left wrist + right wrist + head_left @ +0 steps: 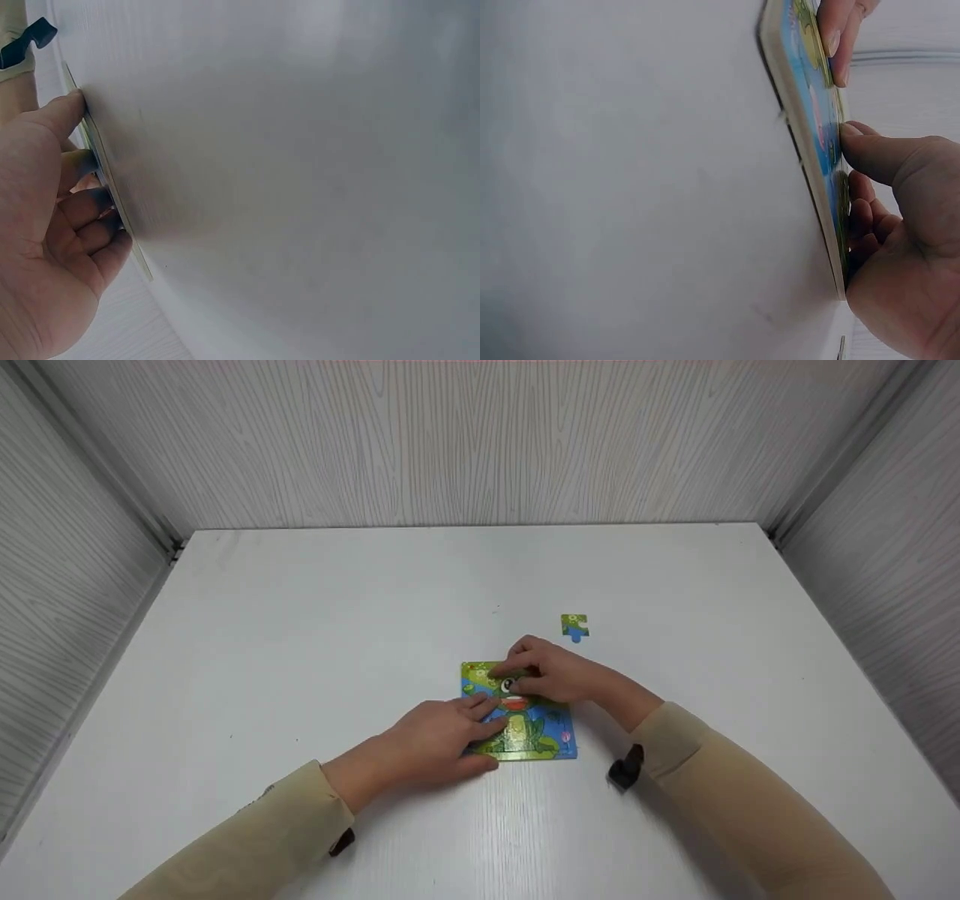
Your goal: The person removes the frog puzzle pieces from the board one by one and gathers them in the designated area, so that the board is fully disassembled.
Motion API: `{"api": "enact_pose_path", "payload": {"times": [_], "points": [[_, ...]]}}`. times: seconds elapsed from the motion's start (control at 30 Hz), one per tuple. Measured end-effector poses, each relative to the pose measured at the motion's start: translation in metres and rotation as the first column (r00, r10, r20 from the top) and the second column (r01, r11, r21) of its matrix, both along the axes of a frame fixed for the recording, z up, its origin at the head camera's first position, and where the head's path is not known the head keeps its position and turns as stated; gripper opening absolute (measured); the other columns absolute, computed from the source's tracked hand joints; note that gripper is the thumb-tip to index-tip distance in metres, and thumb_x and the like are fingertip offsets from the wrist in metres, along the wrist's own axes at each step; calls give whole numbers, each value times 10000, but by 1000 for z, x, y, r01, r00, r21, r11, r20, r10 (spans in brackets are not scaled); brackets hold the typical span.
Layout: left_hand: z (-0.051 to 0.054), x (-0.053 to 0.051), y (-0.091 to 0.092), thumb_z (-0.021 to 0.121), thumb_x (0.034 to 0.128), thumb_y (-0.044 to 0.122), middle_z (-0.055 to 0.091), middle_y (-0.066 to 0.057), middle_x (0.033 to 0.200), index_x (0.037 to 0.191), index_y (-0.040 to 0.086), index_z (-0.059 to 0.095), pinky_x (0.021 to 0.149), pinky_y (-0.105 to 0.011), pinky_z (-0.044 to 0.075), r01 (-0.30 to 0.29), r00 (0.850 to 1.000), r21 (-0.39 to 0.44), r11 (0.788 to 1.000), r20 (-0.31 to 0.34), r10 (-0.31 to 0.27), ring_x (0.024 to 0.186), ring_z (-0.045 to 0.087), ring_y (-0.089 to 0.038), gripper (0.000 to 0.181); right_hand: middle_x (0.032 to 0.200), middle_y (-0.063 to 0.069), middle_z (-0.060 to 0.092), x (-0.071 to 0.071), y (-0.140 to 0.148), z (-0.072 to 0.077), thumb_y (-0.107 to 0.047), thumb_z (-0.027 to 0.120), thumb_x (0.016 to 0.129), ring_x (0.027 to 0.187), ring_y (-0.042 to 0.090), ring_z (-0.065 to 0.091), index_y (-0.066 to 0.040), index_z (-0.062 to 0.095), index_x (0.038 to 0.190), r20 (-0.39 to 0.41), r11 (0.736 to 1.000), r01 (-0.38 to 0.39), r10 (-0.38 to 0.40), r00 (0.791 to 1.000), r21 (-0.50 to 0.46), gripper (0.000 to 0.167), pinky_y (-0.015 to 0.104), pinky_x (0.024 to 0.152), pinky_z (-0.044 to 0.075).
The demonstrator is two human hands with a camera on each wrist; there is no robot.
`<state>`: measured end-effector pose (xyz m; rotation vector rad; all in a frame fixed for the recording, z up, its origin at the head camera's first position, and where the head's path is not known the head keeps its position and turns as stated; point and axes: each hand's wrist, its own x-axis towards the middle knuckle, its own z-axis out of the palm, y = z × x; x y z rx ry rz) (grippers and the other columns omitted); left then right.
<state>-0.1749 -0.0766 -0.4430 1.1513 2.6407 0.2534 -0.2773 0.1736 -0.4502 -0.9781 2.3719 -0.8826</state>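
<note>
A square jigsaw puzzle [556, 729] with a green frog on a blue ground lies flat on the table. My left hand [442, 735] rests on its left side, fingers stretched over the picture and thumb along the near edge; in the left wrist view the left hand [45, 225] touches the board's edge. At the top of the puzzle, my right hand [559, 671] has thumb and forefinger bent around a puzzle piece [508, 685] at the frog's eye. The right wrist view shows the right thumb [874, 154] against the picture. The hand covers the upper right corner.
A loose puzzle piece [574, 625], green and blue with a tab, lies on the white table [337, 607] just beyond my right hand. Pale wood-grain panels [465, 442] stand at the back and both sides.
</note>
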Motion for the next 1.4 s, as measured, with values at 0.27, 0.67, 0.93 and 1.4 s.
{"api": "enact_pose_path", "payload": {"times": [0.27,0.67,0.93,1.4], "points": [[1,-1,0,557,1069,555,381,-98,1683,1608,181,496,1173,-467,433,-3,1000,-12,1000,-1,3,1571,329,-257,659,1271,108,534,-2,-2,0,-94,639,1054,1077,256,475,-173,750,1362,9,1000,-22,22,1000,8,336,365,895,434],[0,0,1,568,1063,555,418,-108,1661,1591,177,523,1157,-473,452,-4,1000,-6,1000,-6,4,1554,367,-270,651,1315,102,519,-3,-2,1,-83,615,1046,1068,255,467,-174,734,1366,37,999,-33,33,999,-4,353,380,887,432],[-1,-1,0,566,1063,555,404,-100,1669,1596,178,515,1169,-466,438,-2,1000,2,1000,-2,2,1559,356,-264,655,1316,58,543,-2,-2,1,-91,644,1034,1093,241,476,-217,732,1348,40,1000,-5,6,999,-20,350,383,901,437],[-2,0,0,560,1062,563,388,-83,1683,1607,193,497,1170,-480,436,-15,1000,1,1000,12,15,1568,340,-263,662,1249,32,659,-1,3,-5,-175,800,968,1045,232,563,-141,652,1301,110,986,135,-124,986,-100,366,381,955,479]]}}
